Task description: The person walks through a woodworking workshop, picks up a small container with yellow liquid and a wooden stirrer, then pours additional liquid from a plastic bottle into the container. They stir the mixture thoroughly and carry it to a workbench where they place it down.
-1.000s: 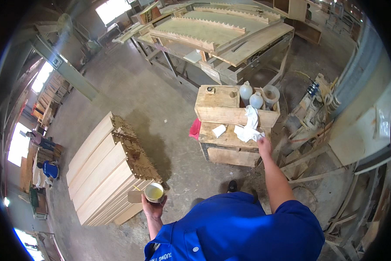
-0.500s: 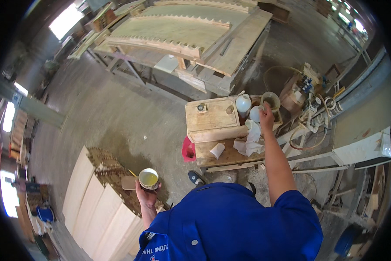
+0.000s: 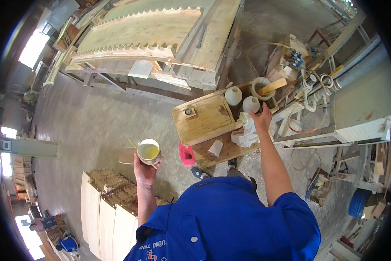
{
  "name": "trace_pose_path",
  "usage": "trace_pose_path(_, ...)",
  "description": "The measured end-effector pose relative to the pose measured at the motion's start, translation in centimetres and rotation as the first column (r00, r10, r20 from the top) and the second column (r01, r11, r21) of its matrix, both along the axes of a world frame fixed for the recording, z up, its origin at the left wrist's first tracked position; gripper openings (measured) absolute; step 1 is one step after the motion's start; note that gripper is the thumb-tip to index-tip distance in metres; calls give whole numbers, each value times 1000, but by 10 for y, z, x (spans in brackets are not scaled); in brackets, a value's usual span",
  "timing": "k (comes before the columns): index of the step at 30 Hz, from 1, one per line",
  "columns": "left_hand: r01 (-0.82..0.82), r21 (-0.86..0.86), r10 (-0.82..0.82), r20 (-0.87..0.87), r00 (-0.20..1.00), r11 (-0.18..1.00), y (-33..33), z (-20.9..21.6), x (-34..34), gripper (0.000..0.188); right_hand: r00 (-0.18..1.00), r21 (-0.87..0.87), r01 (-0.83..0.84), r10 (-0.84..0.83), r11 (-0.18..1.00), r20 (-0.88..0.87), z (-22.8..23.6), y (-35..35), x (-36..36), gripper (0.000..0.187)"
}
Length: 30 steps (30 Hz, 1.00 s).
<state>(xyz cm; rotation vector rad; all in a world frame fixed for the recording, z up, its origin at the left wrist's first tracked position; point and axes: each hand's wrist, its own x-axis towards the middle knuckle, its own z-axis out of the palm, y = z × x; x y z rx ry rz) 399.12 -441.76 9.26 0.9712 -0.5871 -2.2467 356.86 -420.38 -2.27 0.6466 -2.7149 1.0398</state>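
In my left hand [image 3: 145, 171] is a white-rimmed cup [image 3: 149, 151] with yellowish liquid in it, the fingers wrapped around its side. A thin stick shows beside the cup, and a flat brownish piece [image 3: 126, 155] appears just left of it. My right hand [image 3: 261, 119] reaches over the wooden stand with thumb and fingers apart. It is right by a round white bottle [image 3: 250, 104]; whether it touches the bottle I cannot tell. Crumpled white cloth [image 3: 246, 135] lies just below that hand. Behind it, a wooden paddle [image 3: 273, 86] leans in a translucent bucket [image 3: 260, 85].
A second white bottle [image 3: 233, 95] stands by a wooden box [image 3: 202, 119]. A pink bag [image 3: 186, 155] hangs at the stand's left side. Stacked pale boards [image 3: 106, 217] are at lower left. A workbench [image 3: 130, 35] with scalloped strips lies ahead; hoses and pipes [image 3: 310, 93] are at right.
The view has shifted, so the stand appears further left. My right hand has moved from the bucket's edge to beside the bottle, fingers spreading. The paddle now shows in the bucket. The left hand still holds the cup.
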Motion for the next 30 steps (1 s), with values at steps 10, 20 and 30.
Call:
trace_pose_path(10, -34, 65, 36, -19, 999, 997, 66, 10, -62, 56, 986, 81, -159, 154, 984, 64, -11, -10, -16, 90)
trace_pose_path(20, -64, 59, 53, 171, 984, 996, 100, 2, -104, 48, 959, -74, -276, 280, 958, 48, -6, -7, -32, 85)
trace_pose_path(30, 115, 36, -117, 58, 991, 993, 73, 25, -110, 44, 866, -816, -397, 466, 420, -181, 161, 26, -56, 78)
